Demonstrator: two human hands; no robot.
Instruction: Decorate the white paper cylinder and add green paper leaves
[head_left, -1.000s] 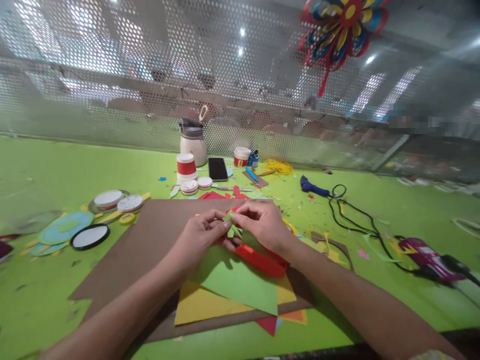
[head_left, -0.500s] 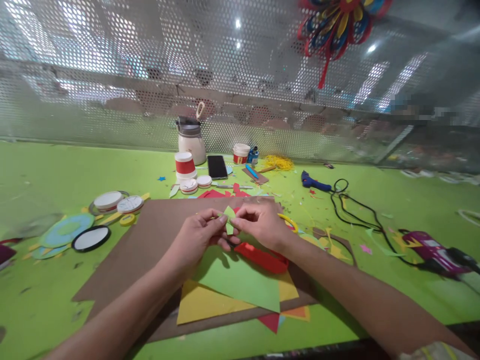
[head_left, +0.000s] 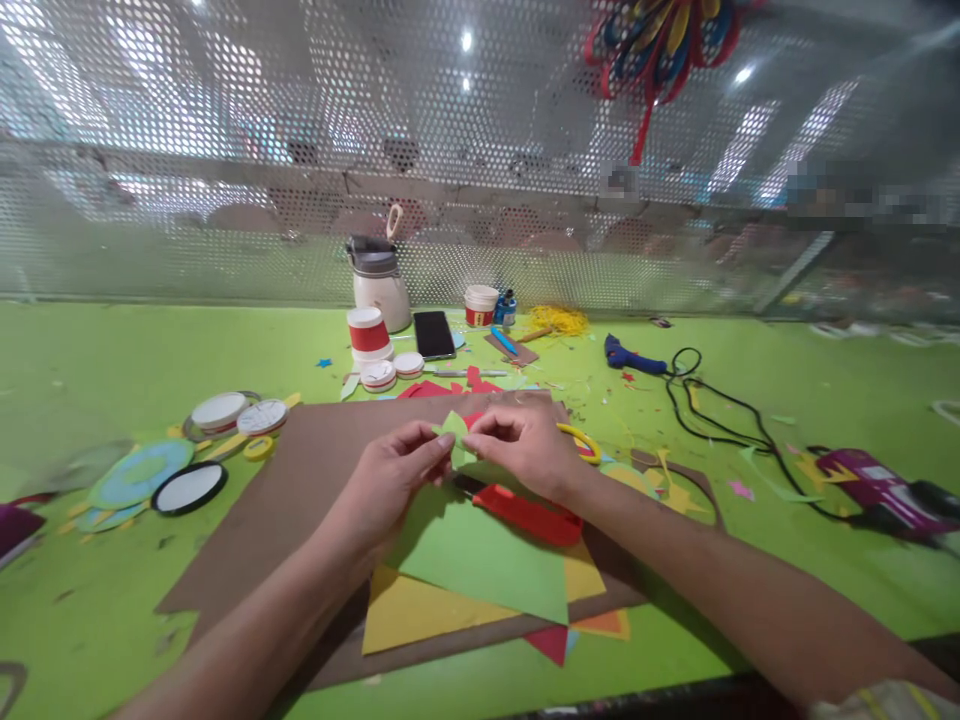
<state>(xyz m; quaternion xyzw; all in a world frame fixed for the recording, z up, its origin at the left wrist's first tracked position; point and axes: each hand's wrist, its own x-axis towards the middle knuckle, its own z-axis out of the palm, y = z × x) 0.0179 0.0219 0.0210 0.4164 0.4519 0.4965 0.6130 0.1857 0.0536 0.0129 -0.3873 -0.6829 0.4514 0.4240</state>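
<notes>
Between my two hands is a small light-green paper cutout (head_left: 454, 430), its pointed tip upward. My left hand (head_left: 401, 470) pinches its left side between thumb and fingers. On the other side, my right hand (head_left: 517, 445) has thumb and fingertips closed on its right edge. Just below them a red-handled cutter (head_left: 529, 513) lies on a green paper sheet (head_left: 487, 565). Under that sheet are yellow paper (head_left: 427, 612) and a brown board (head_left: 300, 480). Yellow scissor handles (head_left: 583, 442) show partly behind my right wrist.
White round lids (head_left: 219, 410) and a blue-green paper ring (head_left: 142, 474) lie left. At the back stand a beige jug (head_left: 379, 290), a red-and-white tub (head_left: 367, 332) and a phone (head_left: 433, 334). A blue glue gun (head_left: 634, 357) with a trailing black cord lies right, near a purple device (head_left: 881, 485).
The green cutout has turned slightly between my fingers, and my left fingers have curled in from beneath it. The whole view has shifted a little.
</notes>
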